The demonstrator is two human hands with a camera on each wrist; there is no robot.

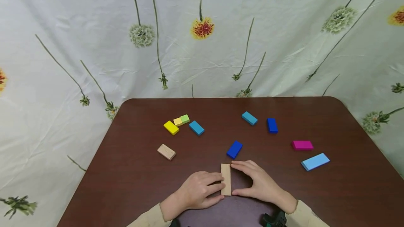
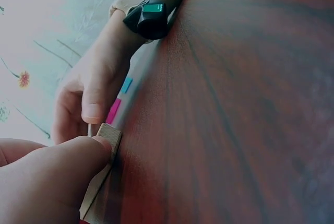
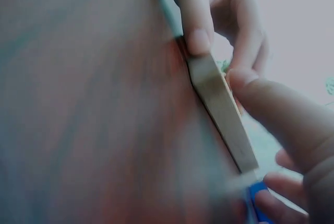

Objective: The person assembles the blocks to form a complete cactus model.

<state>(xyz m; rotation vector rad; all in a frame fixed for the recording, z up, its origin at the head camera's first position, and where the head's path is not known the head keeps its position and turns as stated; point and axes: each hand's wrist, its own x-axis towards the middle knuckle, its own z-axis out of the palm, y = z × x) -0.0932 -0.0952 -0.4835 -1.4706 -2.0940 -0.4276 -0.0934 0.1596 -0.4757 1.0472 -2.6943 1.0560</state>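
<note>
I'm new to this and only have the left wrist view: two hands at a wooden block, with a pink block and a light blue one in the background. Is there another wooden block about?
Observer: Yes, the head view shows a second wooden block lying on the table, off to the person's left.

Visitor: Oh! And what sits just past the far end of the one they're handling?

Observer: Past that wooden block lies a dark blue block, close to the fingertips of the right hand.

Visitor: Anything yellow out there?

Observer: Yes, a bright yellow block lies farther back than the second wooden block.
</note>
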